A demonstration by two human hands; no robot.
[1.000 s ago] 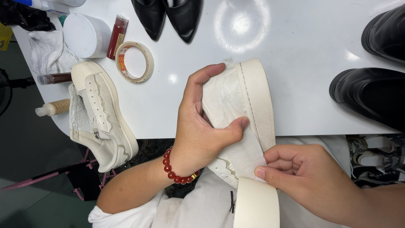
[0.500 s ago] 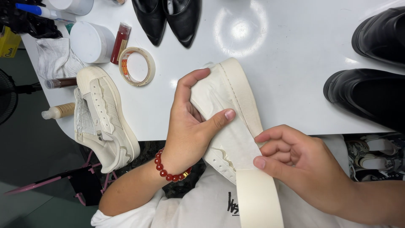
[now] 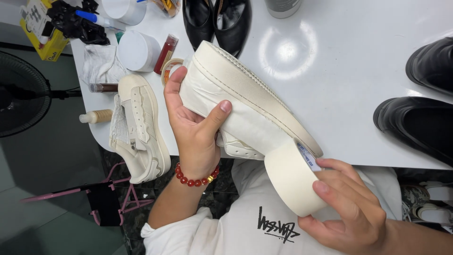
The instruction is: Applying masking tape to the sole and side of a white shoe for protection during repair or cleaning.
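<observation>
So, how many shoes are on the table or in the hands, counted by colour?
Cream sneakers: 2 (one in the left hand, one on the table)
Black shoes: 4 (two pointed, two rounded)
Total: 6

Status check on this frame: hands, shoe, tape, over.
Left hand clamped on cream sneaker, sole up. Right hand holds masking tape roll against the heel. Second sneaker lies on table, clear of both.
</observation>
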